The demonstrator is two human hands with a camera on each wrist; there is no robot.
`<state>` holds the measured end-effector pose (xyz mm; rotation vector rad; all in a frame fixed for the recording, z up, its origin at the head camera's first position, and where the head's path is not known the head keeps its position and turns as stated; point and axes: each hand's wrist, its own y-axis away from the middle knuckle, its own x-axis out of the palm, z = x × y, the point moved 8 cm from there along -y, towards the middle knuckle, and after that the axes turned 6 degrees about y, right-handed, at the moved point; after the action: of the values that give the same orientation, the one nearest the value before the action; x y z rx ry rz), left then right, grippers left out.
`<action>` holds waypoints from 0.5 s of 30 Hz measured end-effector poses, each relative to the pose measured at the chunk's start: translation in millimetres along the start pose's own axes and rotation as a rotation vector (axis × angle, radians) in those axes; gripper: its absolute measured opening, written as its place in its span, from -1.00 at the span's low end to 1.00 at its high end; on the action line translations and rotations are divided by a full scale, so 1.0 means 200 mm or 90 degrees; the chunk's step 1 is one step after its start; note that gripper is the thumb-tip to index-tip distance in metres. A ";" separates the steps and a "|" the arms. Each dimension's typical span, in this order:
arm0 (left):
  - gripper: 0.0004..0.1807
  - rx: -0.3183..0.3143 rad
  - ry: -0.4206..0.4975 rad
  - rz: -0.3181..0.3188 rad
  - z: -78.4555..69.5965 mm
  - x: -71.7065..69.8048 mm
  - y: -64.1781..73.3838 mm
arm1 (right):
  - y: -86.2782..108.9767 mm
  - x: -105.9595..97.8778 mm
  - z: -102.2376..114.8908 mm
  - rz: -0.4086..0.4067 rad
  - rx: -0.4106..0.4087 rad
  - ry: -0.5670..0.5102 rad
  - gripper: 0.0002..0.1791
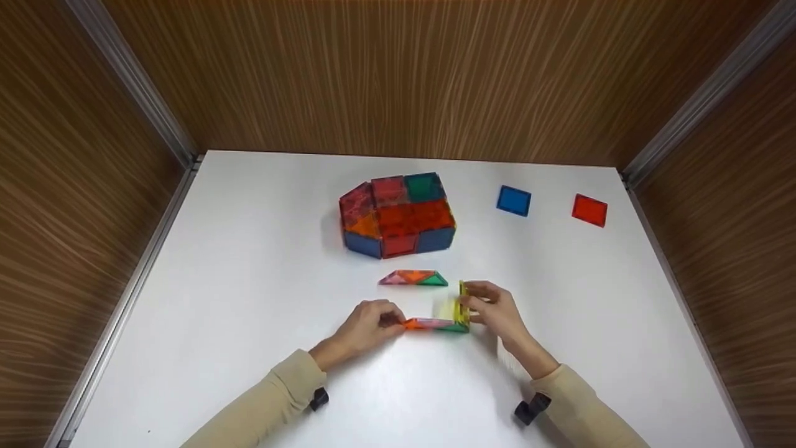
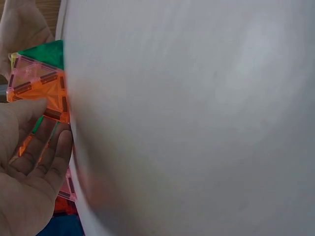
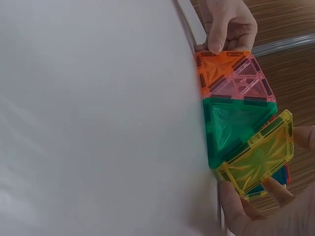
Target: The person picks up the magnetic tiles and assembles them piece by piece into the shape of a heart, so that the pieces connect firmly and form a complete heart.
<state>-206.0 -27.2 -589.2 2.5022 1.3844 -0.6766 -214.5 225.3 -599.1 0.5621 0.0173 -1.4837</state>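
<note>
A standing strip of triangular magnetic tiles, orange, pink and green, is on the table near me. With thumb and fingertips my left hand point(image 1: 368, 326) pinches the orange triangle tile point(image 2: 43, 92) at the strip's left end. My right hand point(image 1: 497, 311) holds a yellow square tile point(image 3: 260, 156) by its edges. In the right wrist view this tile meets the sloping edge of the green triangle tile point(image 3: 234, 129). Behind them stands a similar strip of triangle tiles point(image 1: 413, 278), and the gap between the strips is to the left of the yellow tile.
Farther back stands a closed, low structure of magnetic tiles point(image 1: 410, 218) in red, blue, orange and green. A blue square tile point(image 1: 513, 201) and a red square tile point(image 1: 589, 210) lie flat at the back right. Wood-grain panels point(image 1: 398, 74) enclose the white table point(image 1: 261, 249).
</note>
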 end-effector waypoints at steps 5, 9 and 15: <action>-0.94 0.000 0.004 0.000 0.00 0.00 0.00 | 0.01 0.00 0.00 -0.010 -0.002 0.017 -0.46; -0.93 0.001 0.007 0.011 0.00 0.01 0.00 | 0.01 0.00 -0.01 -0.017 -0.005 0.023 -0.47; -0.79 -0.015 0.006 0.039 0.01 -0.04 -0.02 | 0.01 0.00 -0.01 -0.002 -0.012 0.007 -0.46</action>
<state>-213.2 -31.7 -586.4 2.5213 1.3045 -0.6324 -211.8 224.9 -599.5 0.5547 0.0411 -1.4819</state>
